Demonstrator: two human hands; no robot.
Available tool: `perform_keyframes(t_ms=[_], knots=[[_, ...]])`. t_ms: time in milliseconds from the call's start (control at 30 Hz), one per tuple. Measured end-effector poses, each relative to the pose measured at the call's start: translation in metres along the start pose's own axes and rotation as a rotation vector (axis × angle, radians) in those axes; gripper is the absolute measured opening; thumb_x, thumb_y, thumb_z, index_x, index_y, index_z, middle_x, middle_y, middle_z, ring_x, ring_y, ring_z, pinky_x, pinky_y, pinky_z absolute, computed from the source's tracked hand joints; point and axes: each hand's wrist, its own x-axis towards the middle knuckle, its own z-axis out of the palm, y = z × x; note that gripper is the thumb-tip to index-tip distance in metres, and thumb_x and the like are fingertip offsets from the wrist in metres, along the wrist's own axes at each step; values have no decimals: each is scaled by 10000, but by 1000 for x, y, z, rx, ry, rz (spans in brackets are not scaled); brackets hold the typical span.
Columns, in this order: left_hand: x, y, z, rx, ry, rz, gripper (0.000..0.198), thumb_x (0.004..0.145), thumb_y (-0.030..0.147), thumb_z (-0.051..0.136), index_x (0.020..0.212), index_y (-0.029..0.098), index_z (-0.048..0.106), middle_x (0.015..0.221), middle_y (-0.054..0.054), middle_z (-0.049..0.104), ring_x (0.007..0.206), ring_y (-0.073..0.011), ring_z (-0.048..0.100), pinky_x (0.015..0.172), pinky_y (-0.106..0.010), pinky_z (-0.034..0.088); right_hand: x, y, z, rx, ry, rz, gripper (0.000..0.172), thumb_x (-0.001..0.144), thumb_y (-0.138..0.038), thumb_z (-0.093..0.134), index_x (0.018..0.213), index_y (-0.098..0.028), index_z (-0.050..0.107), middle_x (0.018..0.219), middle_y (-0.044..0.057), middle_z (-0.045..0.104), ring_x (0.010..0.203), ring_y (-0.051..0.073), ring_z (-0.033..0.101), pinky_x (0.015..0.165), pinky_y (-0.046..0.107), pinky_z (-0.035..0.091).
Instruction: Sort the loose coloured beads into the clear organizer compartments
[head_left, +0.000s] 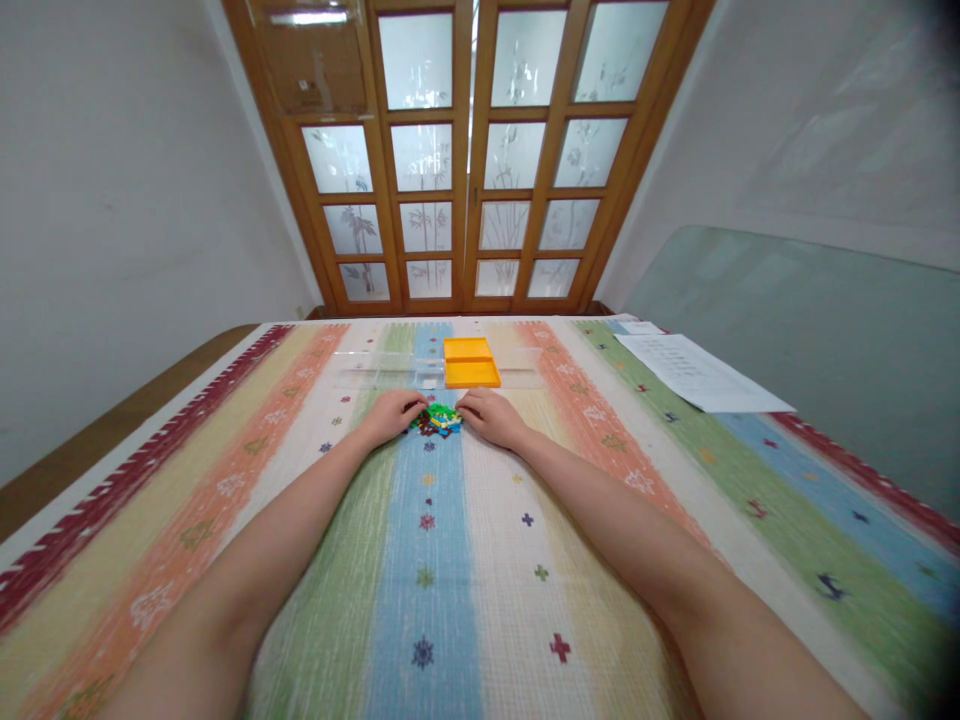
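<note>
left hand (396,414) and right hand (491,416) at a pile of small pieces (438,420)

the colourful pile lies on the striped tablecloth (510,610), between the two hands. both curl in at its edges; whether either grips a piece, i cannot tell. just beyond it sits an open yellow box (472,375), beside a clear tray (375,370).

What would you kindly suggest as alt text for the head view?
A person's left hand and right hand flank a small pile of colourful pieces on a striped tablecloth. Beyond it is an open yellow box, with paper at the right.
</note>
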Motion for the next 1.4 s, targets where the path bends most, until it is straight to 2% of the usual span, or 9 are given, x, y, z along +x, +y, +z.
perform_keyframes(t_ms=[167,267,467,700,867,1033,1233,1400], knots=[[0,8,0,-23,47,-88,329,1025,393,504,1109,226,775,891,-38,772,779,-196,668,749,-296,459,0,0,0,4,-1,20,189,1037,-266,566,1062,-208,744,998,75,721,966,210,620,860,321,436],[0,8,1,-18,48,-53,281,993,365,549,1080,223,776,904,-39,753,770,-190,646,754,-301,460,0,1,0,0,-2,25,193,1038,-268,563,1057,-209,745,989,73,721,957,207,619,856,317,435],[0,7,2,6,37,41,227,879,195,592,1017,214,772,953,-50,697,870,-201,628,849,-331,487,-1,1,0,-1,6,17,191,1037,-263,563,1048,-206,745,972,70,719,944,203,621,847,309,432],[1,12,4,-2,40,-13,147,863,254,649,949,216,763,942,-51,688,883,-217,630,849,-355,505,0,-1,-1,3,16,41,187,1028,-257,563,1047,-208,742,981,72,726,941,207,623,848,317,435],[2,13,5,-36,39,-24,127,849,250,670,928,211,761,930,-49,682,877,-211,629,827,-341,506,0,1,-3,20,49,83,159,975,-186,578,1010,-208,732,961,60,717,926,203,620,846,310,436],[2,16,7,-37,69,-25,63,851,224,670,852,205,730,904,-39,676,859,-199,615,841,-339,491,-1,4,-5,106,70,25,167,893,-114,578,941,-205,710,910,48,685,901,204,603,837,309,438],[2,14,6,-58,98,-23,56,888,214,652,893,200,706,917,-36,697,879,-197,629,856,-342,487,-2,-4,-7,108,-27,-33,157,846,-98,588,893,-205,695,874,38,644,877,206,570,818,309,425],[2,13,7,-16,71,-3,57,874,236,675,868,209,725,916,-43,699,898,-215,632,878,-365,491,-2,-13,-12,77,-101,-91,137,880,-167,641,995,-208,702,921,46,629,902,214,558,823,312,422]])
